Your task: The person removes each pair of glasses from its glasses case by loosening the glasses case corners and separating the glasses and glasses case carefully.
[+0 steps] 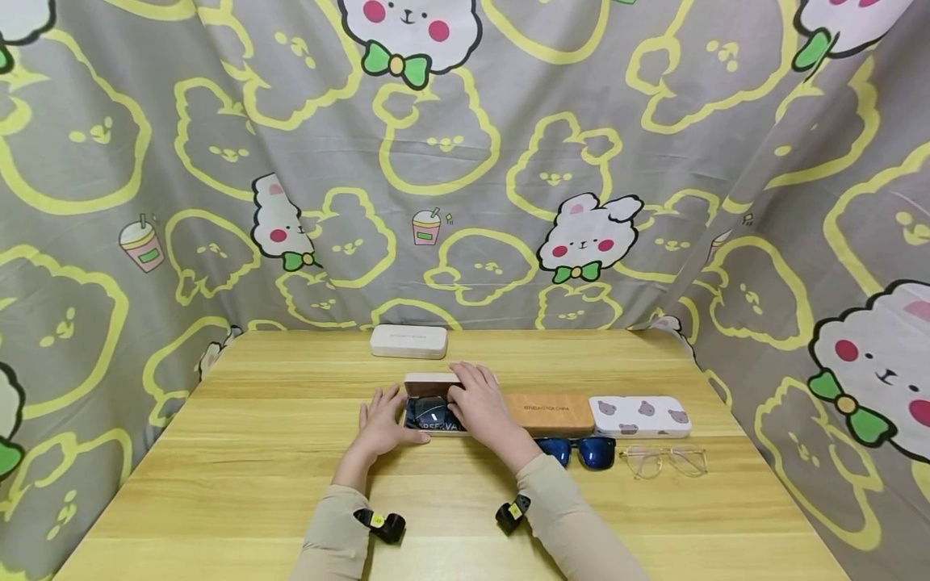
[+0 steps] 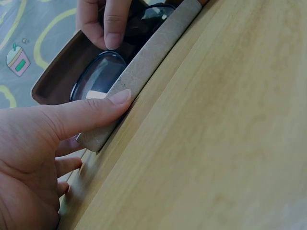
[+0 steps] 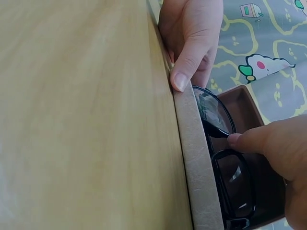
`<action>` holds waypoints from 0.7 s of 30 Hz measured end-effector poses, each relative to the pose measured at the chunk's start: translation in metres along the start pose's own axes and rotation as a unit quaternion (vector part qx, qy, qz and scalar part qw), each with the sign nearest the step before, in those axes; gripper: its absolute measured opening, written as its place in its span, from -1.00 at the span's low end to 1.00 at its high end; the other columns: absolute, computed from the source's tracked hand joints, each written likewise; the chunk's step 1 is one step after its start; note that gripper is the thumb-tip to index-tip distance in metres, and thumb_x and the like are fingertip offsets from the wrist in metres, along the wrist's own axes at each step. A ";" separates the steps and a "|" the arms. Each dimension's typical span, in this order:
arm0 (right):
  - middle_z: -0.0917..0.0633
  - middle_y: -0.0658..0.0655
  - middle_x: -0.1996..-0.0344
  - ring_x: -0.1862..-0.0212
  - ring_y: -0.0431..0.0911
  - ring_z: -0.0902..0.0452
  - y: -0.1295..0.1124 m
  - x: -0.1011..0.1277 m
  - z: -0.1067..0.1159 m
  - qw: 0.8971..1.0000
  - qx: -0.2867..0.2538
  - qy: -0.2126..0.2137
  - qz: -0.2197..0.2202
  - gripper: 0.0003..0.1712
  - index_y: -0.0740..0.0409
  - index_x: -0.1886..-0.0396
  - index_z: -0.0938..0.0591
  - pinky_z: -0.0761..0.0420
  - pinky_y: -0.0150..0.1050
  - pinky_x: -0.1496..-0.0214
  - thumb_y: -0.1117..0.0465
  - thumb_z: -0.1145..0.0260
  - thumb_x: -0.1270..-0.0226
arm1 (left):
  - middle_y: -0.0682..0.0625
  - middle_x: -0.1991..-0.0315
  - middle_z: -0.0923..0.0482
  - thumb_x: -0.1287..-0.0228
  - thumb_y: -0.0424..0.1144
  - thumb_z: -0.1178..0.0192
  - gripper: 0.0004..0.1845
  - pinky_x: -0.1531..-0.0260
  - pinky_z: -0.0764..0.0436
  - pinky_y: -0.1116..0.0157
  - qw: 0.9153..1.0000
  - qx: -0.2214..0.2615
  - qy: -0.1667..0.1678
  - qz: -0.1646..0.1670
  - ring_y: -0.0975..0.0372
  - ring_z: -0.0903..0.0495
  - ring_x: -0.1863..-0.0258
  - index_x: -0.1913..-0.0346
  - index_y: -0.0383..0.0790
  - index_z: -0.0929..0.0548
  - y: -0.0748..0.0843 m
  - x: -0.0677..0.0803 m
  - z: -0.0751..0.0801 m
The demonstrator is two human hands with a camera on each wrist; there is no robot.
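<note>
An opened glasses case, pale outside with a brown lining, lies in front of me on the table. Dark-framed glasses rest inside it, with dark lettering-covered material partly visible beneath them. My left hand grips the left end of the case, its thumb lying along the front edge. Reaching over from the right, my right hand touches the glasses near the bridge with its thumb. Its other fingers extend around the upper edge of the raised lid. The case's right end is hidden behind that hand.
A closed white case stands farther back. To the right are an orange-brown case and a white bear-patterned case. Blue-lens sunglasses and thin-framed clear glasses lie before them. A patterned curtain surrounds the wooden table.
</note>
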State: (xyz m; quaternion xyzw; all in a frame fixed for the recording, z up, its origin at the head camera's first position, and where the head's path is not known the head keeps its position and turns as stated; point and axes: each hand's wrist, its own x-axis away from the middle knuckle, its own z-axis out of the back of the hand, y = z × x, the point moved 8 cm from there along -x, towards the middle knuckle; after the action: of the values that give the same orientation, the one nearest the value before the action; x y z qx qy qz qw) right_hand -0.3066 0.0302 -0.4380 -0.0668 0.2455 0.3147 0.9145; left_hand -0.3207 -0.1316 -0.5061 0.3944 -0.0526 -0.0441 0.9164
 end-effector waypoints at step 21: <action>-0.53 0.15 -0.26 -0.37 0.10 -0.37 -0.002 -0.002 0.016 0.999 -0.047 -0.019 -0.016 -0.92 0.01 0.37 -0.69 -0.36 0.15 -0.40 0.13 -0.37 -0.29 | -0.24 -0.54 -0.01 0.25 -0.04 -0.61 0.08 -0.43 0.45 -0.25 1.000 0.006 -0.003 -0.001 -0.19 0.31 -0.55 -0.40 -0.34 -0.33 -0.001 0.000 -0.001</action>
State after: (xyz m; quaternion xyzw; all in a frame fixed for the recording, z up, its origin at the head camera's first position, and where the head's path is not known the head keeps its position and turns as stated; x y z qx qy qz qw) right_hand -0.3002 0.0315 -0.4227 -0.1075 0.2119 0.3127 0.9196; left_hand -0.3207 -0.1316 -0.5069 0.4000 -0.0550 -0.0457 0.9137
